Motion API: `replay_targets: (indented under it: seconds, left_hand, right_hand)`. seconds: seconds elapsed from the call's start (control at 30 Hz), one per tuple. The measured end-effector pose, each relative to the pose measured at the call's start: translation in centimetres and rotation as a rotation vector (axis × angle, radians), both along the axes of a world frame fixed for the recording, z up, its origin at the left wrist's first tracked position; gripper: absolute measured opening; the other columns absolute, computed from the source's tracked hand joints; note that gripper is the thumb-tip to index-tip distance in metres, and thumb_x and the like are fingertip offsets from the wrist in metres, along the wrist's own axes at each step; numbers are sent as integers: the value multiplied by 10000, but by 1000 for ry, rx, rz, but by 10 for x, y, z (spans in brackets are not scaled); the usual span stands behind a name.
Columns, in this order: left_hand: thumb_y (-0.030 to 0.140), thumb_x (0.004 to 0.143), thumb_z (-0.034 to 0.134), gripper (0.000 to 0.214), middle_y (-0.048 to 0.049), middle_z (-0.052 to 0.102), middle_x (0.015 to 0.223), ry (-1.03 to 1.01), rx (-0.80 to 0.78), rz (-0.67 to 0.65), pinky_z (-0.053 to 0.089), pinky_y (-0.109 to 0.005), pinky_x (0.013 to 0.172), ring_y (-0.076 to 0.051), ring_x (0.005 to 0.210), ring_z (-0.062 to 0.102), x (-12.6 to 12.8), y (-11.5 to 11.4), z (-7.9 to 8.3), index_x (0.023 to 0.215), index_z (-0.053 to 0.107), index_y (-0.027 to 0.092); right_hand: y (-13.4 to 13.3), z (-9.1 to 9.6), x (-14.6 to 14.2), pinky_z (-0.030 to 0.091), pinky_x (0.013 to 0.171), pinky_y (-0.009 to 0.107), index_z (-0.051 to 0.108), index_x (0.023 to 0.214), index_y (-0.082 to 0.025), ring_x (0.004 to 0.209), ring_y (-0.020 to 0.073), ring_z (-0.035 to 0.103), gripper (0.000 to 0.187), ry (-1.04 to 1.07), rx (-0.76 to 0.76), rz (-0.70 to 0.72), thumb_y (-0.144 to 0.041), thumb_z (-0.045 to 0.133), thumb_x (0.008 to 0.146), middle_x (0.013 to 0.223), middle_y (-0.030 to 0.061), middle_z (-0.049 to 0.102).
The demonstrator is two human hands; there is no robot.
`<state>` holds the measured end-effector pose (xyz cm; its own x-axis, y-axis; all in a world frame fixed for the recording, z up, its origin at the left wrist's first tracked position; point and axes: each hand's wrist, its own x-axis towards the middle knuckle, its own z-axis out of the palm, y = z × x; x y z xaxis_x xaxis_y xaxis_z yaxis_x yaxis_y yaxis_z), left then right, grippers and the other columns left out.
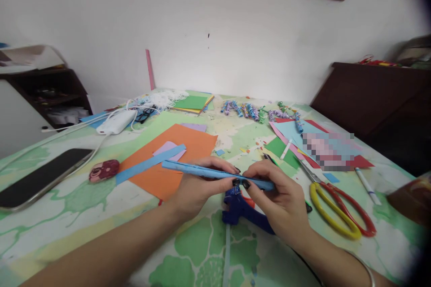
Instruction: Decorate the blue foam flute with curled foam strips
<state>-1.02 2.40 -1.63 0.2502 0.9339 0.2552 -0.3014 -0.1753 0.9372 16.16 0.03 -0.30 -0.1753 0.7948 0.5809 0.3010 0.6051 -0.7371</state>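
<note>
Both my hands grip a long rolled tube of blue paper (202, 171) just above the table. My left hand (195, 186) wraps its fingers round the middle of the tube. My right hand (281, 197) pinches the right end between thumb and fingers. Directly beneath the hands lies a dark blue glue gun (240, 208) with a glue stick (227, 255) pointing toward me. A flat blue paper strip (148, 164) rests on an orange sheet (175, 152) to the left.
Yellow-and-red scissors (340, 208) lie at the right, with a white marker (367, 186) beyond. A phone (40, 179), a small maroon object (103, 170) and a white power bank (116, 122) sit left. Curled paper pieces (249, 111) and stacked coloured paper (191, 103) line the back.
</note>
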Motion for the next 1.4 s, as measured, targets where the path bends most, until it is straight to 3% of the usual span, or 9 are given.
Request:
replay_targets:
  seconds: [0.13,0.4,0.67,1.2,1.4]
  left_hand:
    - [173,657,769,93,-32,693,797,14,-17,12,505,-263,730,-162,793,636,1,-2,1,721,703,183]
    - [178,657,771,98,-32,697,810,42,-48,27,509,-248,704,-150,763,637,3,-3,1,724,700,180]
    - [166,658,768,99,-27,704,792,38,-49,39,516,-251,706,-157,769,646,5,-5,1,721,693,184]
    - [177,620,788,132,-28,694,730,23,-161,63,498,-234,627,-135,667,624,7,-6,1,713,695,172]
    - [214,627,790,137,-39,681,744,-9,-88,32,509,-254,644,-155,712,626,3,-3,-2,704,688,166]
  right_hand:
    - [-1,0,-1,403,660,249,605,821,-205,741,129,533,72,33,-61,10,-141,577,801,787,-4,578]
    - [1,-9,-2,391,630,249,608,800,-205,707,128,499,22,300,-352,99,-217,624,790,778,-6,547]
    - [1,-11,-3,379,626,251,611,783,-200,688,121,488,63,438,-454,127,-224,664,760,746,-13,554]
    - [-2,-6,-4,382,517,208,598,770,-188,580,97,480,46,288,-368,20,-229,619,773,678,-24,562]
    - [0,3,-1,423,578,238,645,760,-193,637,122,535,70,117,-241,43,-259,637,779,700,-4,584]
